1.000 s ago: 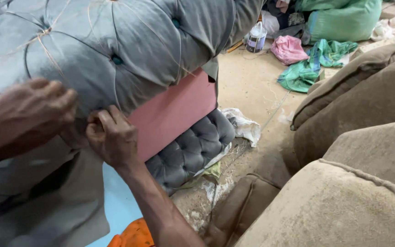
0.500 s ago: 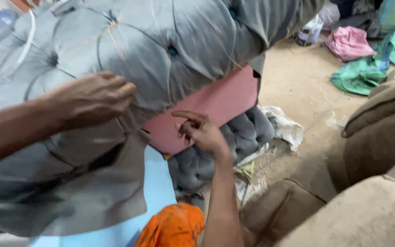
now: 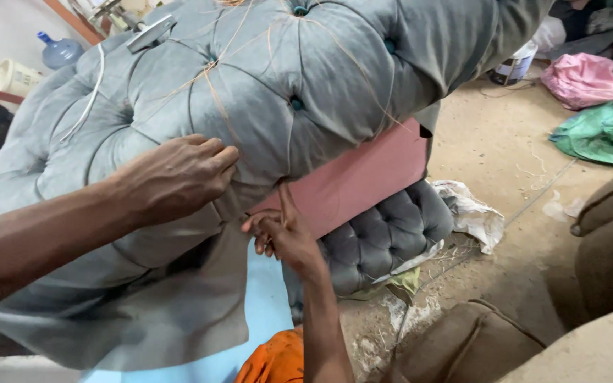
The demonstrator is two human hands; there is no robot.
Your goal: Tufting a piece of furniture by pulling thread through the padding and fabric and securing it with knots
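— Where was the grey tufted cushion (image 3: pixel 306 78) seen?

— It was spread across the upper left and middle of the view, buttoned in deep diamonds and crossed by thin tan twine (image 3: pixel 214 67). Its loose lower edge of grey fabric (image 3: pixel 179 312) was hung down over a pale blue sheet (image 3: pixel 264 298).

— And the left hand (image 3: pixel 175 177)?

— It was laid palm down on the cushion's lower bulge, with the fingers curled narrow and pressed into the fabric. Whether anything was pinched beneath them could not be told.

— The right hand (image 3: pixel 282 230)?

— It was raised from below, just under the cushion's edge where a pink panel (image 3: pixel 356 181) was shown. One finger was pointed up against the fabric fold, and the others were half bent and narrow. No tool could be made out in it.

— What else was noted nearby?

— A smaller grey tufted piece (image 3: pixel 384 230) was set below the pink panel, right beside the right wrist. Orange cloth (image 3: pixel 274 362) was seen at the bottom edge. Brown upholstered pieces (image 3: pixel 604 241) were placed at the right, and pink cloth (image 3: pixel 583 78) and green cloth (image 3: pixel 601 131) were left on the dusty floor (image 3: pixel 491 149), well apart from the hands. A white cable (image 3: pixel 90 99) was draped over the cushion's upper left.
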